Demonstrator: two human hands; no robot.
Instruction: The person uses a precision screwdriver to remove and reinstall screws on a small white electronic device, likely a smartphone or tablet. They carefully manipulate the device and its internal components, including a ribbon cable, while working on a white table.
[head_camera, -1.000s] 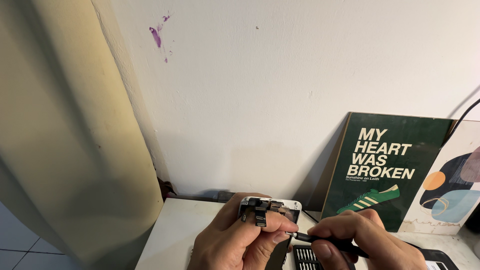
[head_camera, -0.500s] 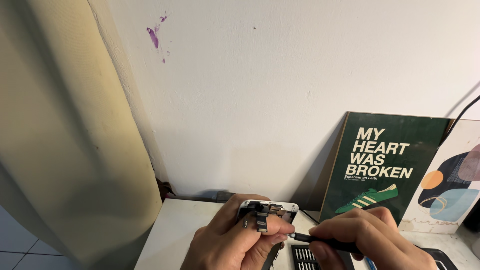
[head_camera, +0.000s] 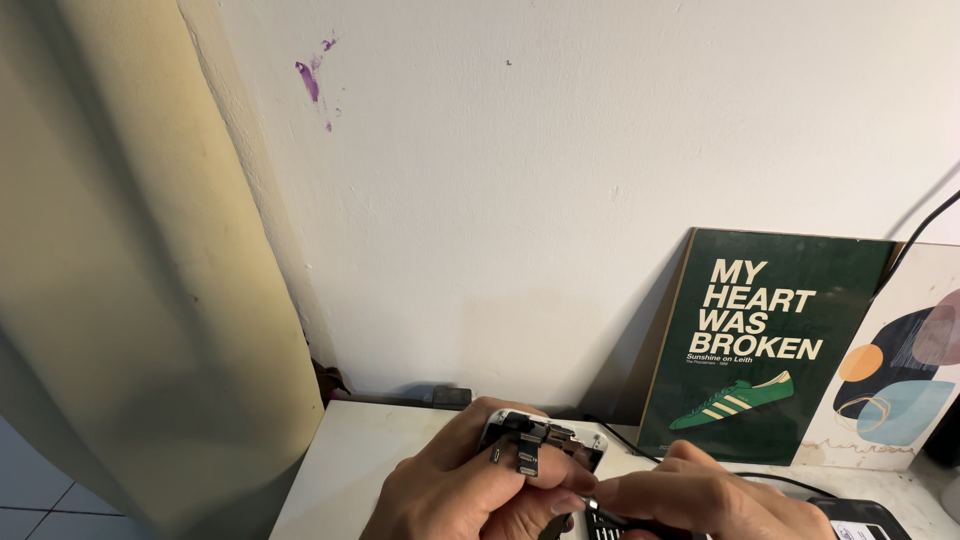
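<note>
At the bottom edge of the view my left hand (head_camera: 465, 490) grips a small white phone part (head_camera: 545, 445) with dark ribbon connectors sticking out of its top. My right hand (head_camera: 705, 500) pinches a thin dark tool (head_camera: 615, 517) whose metal tip touches the part just below my left thumb. Both hands are cut off by the bottom of the frame. They hover over a white table (head_camera: 340, 465).
A dark green poster with a green shoe (head_camera: 765, 350) leans on the white wall, beside a pale print with coloured blobs (head_camera: 895, 385). A cream curtain (head_camera: 120, 270) hangs at left. A black cable (head_camera: 620, 437) runs behind the hands. A dark tray (head_camera: 865, 515) lies at right.
Both hands and the phone part have sunk slightly lower in the view; the tool tip stays at the part. The camera has tilted up a little.
</note>
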